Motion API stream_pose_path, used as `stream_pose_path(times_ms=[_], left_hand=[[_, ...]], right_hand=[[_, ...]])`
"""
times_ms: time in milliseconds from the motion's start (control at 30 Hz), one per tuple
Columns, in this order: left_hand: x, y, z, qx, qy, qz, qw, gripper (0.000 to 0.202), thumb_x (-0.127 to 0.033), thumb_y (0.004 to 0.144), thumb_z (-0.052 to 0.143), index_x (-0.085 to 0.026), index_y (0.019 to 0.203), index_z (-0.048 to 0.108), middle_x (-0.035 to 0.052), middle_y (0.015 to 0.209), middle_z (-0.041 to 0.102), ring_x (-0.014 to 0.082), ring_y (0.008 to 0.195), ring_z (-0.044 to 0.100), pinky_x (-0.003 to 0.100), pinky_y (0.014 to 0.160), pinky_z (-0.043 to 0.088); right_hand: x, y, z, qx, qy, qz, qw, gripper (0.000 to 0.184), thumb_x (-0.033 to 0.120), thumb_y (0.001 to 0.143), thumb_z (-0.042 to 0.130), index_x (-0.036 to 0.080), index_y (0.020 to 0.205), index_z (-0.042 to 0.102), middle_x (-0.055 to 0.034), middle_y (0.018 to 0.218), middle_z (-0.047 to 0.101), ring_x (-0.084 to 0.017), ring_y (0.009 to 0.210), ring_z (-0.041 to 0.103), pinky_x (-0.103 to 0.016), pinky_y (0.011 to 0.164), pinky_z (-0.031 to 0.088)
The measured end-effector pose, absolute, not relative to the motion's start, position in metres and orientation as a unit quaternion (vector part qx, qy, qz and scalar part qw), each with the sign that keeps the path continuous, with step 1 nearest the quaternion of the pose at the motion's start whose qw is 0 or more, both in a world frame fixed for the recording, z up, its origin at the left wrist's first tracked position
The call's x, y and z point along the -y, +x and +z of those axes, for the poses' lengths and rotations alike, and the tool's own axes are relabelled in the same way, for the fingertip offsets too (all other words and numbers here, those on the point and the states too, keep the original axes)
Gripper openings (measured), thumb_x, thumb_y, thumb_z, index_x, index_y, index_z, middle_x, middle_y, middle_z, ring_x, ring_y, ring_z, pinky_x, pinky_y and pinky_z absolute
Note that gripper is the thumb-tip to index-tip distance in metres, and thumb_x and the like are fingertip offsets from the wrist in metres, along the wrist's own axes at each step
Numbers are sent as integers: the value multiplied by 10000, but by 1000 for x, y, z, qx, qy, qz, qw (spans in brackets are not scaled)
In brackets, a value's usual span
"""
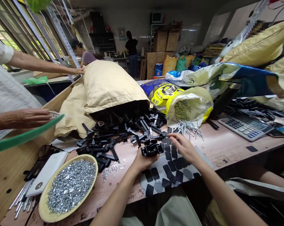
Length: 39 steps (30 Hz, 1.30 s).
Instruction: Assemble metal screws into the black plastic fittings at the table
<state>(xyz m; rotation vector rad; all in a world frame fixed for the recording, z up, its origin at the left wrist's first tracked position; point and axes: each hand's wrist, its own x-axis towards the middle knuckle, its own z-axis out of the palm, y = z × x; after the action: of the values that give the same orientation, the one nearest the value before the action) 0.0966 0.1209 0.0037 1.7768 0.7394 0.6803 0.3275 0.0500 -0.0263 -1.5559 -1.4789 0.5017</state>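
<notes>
Centre frame: left hand grips a black plastic part; right hand open, fingers spread beside it. Printing on the yellow-blue sack, upper centre, is illegible.

one head-worn view looks forward and down, close over the worktable, the room beyond.

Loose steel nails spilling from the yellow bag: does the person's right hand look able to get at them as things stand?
Probably yes. The right hand hovers open just short of the loose steel nails spilling from the yellow bag, with only bare wooden table between. The left hand holds a black plastic part.
</notes>
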Motion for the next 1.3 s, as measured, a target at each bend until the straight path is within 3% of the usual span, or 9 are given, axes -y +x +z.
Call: stream_pose_path(times_ms=[167,333,500,700,867,967,1033,1133,1300], left_hand=[[-121,93,-3,-335,728,302,516,327,-335,728,774,-166,983,661,93,1006,727,269,965,674,468,925,549],[-122,98,2,-318,737,315,507,353,-262,705,759,-180,1028,644,74,1031,710,252,981,658,453,950,538],[-122,99,7,-294,754,320,492,393,-163,708,694,-197,1093,622,60,1041,691,242,989,647,434,960,531],[-122,96,7,-273,753,348,486,407,-145,748,669,-208,1146,611,58,1092,677,233,1032,638,417,987,512],[-122,95,5,-268,760,371,461,436,-125,748,670,-209,1171,606,66,1149,669,232,1076,633,400,1010,496],[-121,94,4,-264,765,388,441,406,-121,761,657,-206,1155,605,71,1132,672,231,1068,639,385,981,508],[-120,93,4,-265,774,390,423,402,-119,769,649,-209,1158,602,78,1150,670,235,1092,634,383,986,504],[-120,91,4,-270,782,387,407,404,-122,767,648,-211,1159,601,82,1179,664,237,1120,627,381,1002,497],[-120,91,4,-269,780,400,398,386,-127,772,642,-214,1145,602,74,1151,670,229,1093,637,370,984,502]], right_hand=[[-97,422,-50,645,-719,-25,260,235,214,923,493,180,949,725,-131,967,694,-283,921,598,-417,809,490],[-129,439,-39,750,-640,-3,170,213,154,883,546,224,844,743,-119,942,682,-261,934,543,-317,641,444],[-139,435,-32,808,-575,16,127,202,129,876,554,198,732,677,-94,809,654,-211,854,553,-277,677,441],[-131,432,-19,786,-592,0,178,182,205,934,518,193,856,682,-93,892,698,-207,834,629,-298,689,462],[-100,386,19,560,-596,228,528,294,492,882,664,217,975,619,-74,955,729,-225,842,705,-371,787,576],[-76,350,37,420,-536,414,603,403,546,824,726,223,1003,567,-58,966,711,-203,776,713,-354,713,610],[-63,332,43,379,-515,477,603,437,548,804,745,219,1026,564,-29,895,667,-154,656,669,-292,588,580],[-50,319,47,404,-516,512,556,442,576,817,712,203,1028,603,22,745,569,-64,449,467,-195,383,363],[-42,312,61,625,-593,363,355,274,476,858,664,207,875,714,-3,669,630,-113,543,522,-225,476,363]])
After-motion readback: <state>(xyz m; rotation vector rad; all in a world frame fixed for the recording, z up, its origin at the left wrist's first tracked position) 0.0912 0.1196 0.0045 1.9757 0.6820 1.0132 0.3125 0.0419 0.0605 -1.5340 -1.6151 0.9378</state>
